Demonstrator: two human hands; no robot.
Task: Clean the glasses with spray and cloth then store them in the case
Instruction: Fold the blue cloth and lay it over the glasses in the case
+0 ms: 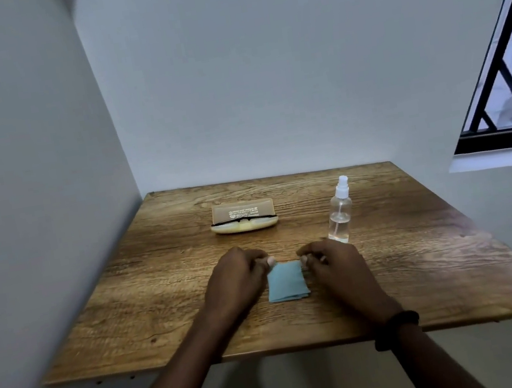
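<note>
Both hands — left hand [237, 277] and right hand [333, 265] — pinch the far corners of the folded light-blue cloth [287, 281] lying flat between them, likely to lift it. Beyond them, black-framed glasses [243, 220] rest in the open cream case [244, 217]; the clear spray bottle [340, 214] stands just past the right hand.

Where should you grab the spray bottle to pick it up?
Take the spray bottle around its clear round middle, coming in from the right side with the right hand, which is nearest. It stands upright, and its body is wider than the thin white nozzle on top, so that likely gives a steadier hold.
</note>
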